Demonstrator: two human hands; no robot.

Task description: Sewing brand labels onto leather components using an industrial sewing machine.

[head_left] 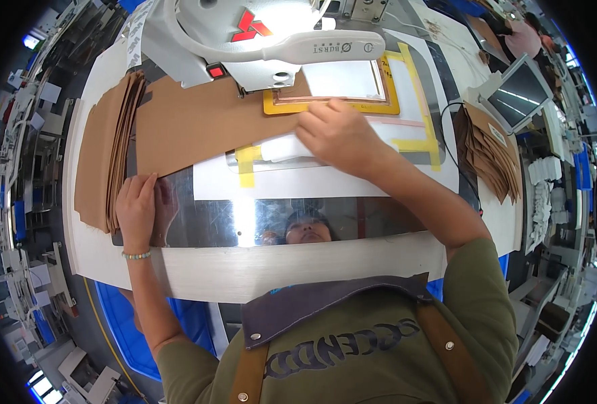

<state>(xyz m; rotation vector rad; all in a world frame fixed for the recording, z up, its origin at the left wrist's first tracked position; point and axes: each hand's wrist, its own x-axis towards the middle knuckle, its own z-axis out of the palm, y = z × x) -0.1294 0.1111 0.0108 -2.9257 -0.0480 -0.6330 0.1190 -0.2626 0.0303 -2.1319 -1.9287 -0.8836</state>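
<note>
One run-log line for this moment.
left hand: at near-left corner of brown sheet | right hand: at sheet's near edge, by yellow frame | sides: left brown stack, right brown stack

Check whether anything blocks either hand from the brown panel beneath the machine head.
Nothing visible does. The left hand is at the near left corner of the brown panel; the right hand is at its right end. A yellow frame overlaps that end, but leaves the edge beside the hand uncovered.
</note>
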